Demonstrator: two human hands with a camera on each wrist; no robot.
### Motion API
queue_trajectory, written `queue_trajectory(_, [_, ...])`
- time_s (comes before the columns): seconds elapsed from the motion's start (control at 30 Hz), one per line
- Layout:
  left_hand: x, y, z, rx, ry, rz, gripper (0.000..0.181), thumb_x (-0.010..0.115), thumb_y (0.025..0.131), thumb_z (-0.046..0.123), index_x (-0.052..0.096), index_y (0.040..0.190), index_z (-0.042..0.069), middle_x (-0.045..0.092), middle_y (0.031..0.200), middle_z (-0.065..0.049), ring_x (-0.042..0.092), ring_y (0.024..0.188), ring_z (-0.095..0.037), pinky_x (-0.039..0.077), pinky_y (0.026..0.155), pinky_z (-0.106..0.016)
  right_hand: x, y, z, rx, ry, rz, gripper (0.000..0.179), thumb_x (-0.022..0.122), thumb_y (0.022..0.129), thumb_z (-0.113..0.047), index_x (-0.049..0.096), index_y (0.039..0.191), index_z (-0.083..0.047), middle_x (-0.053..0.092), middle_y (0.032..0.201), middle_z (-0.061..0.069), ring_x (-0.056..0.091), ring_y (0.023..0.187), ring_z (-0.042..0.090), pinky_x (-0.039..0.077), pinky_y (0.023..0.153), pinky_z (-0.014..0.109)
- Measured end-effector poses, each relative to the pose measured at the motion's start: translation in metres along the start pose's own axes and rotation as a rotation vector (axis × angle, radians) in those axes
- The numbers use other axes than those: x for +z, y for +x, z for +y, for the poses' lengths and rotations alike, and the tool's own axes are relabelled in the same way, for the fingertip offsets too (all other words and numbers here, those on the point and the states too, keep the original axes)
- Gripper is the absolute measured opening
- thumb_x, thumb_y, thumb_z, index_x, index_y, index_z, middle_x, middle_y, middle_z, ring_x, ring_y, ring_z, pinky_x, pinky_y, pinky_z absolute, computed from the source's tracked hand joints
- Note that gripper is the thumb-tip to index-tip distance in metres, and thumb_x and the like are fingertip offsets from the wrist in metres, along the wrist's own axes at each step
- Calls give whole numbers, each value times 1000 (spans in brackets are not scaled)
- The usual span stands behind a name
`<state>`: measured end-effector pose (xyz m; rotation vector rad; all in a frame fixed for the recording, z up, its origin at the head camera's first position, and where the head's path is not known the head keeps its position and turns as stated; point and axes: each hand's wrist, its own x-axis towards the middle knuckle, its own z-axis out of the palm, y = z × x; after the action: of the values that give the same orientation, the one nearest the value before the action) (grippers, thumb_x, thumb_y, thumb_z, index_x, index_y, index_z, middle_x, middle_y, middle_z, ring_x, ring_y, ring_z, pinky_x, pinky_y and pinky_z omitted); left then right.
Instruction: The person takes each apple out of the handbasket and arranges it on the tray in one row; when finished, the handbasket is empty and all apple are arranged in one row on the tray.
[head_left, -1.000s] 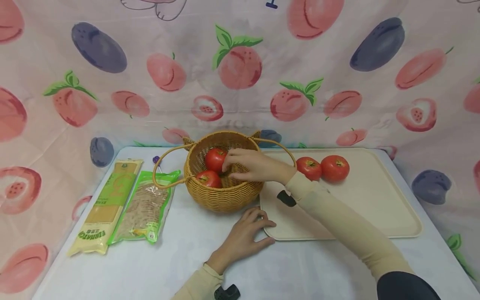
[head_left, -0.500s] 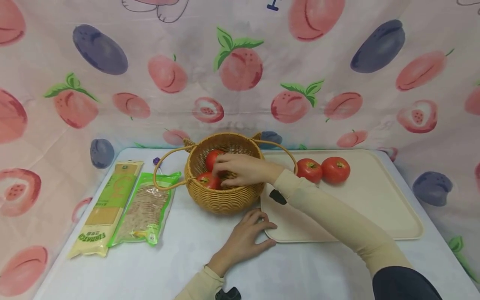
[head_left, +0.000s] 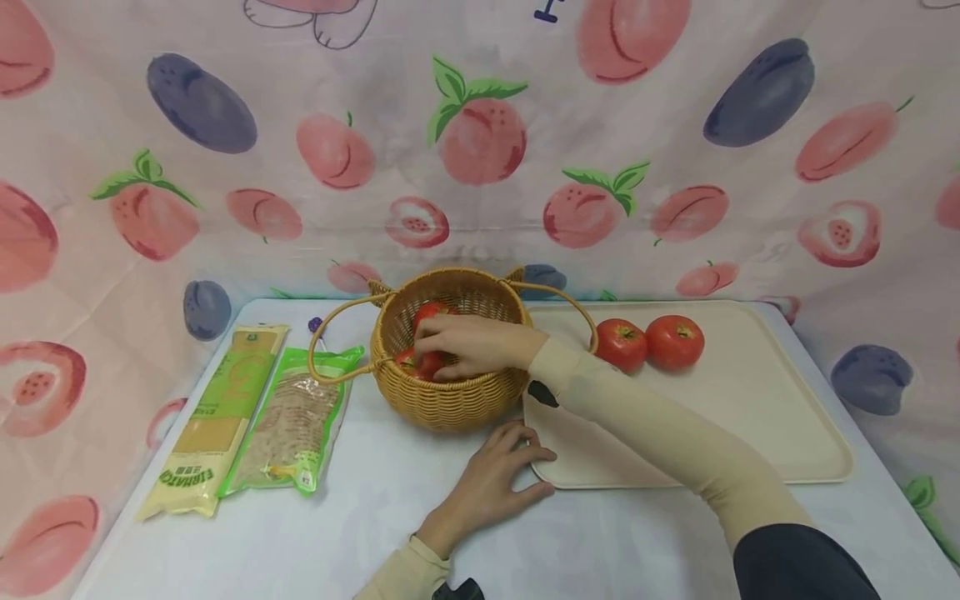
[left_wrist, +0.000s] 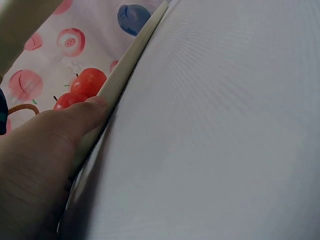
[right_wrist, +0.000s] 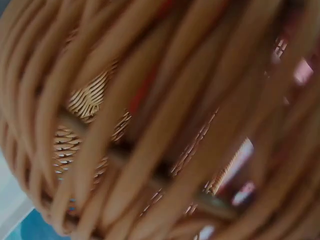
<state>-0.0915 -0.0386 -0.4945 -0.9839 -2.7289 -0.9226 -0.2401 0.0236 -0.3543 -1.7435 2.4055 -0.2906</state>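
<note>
A brown wicker basket [head_left: 450,408] with two hoop handles stands at the back middle of the table. Inside lie two red apples, a rear apple [head_left: 431,312] and a front apple [head_left: 408,362], both partly covered by my right hand [head_left: 476,343]. That hand reaches over the basket's right rim, its curled fingers and thumb around the front apple. In the right wrist view, basket weave [right_wrist: 165,125] fills the picture and hides the fingers. My left hand [head_left: 491,475] rests at the near left corner of a beige tray [head_left: 750,417], thumb against its edge, fingers relaxed.
Two more apples [head_left: 675,342] sit side by side on the tray's back left part. Left of the basket lie a green-edged clear bag [head_left: 296,421] and a long yellow-green packet [head_left: 217,417]. Behind the packets is a small purple-topped stick [head_left: 316,325]. A fruit-print cloth hangs behind.
My right hand has moved left and down into the basket, from above its right side to the front apple. My left hand stays at the tray corner.
</note>
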Motion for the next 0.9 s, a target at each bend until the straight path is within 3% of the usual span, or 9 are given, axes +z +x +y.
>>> queue_trajectory(0.23, [0,0,-2,8,6,9,34,62,86,50,63,115,33,50,119,11,41,127,-15,43,100,-38,8,15,2,-73,-144,-52,39,63,91,-29,54,128,-23,42,133,3,46,117,15,47,93,28])
queue_trajectory(0.37, [0,-1,-1,9,6,9,34,62,86,50,63,115,33,50,119,11,40,127,-15,44,99,-37,11,19,1,-72,-167,-86,45,63,91,-29,51,134,-23,38,137,6,46,119,18,46,97,31])
queue_trajectory(0.63, [0,-1,-1,18,30,23,34,63,86,50,64,115,33,50,118,10,41,127,-15,43,100,-37,13,21,3,-76,-175,-142,43,56,95,-22,48,137,-23,34,143,9,47,123,22,46,99,32])
queue_trajectory(0.9, [0,-1,0,10,27,15,34,63,85,49,63,115,33,50,118,10,41,127,-15,43,100,-36,14,22,3,-73,-117,-208,47,55,95,-17,43,140,-19,35,146,11,43,129,22,42,104,35])
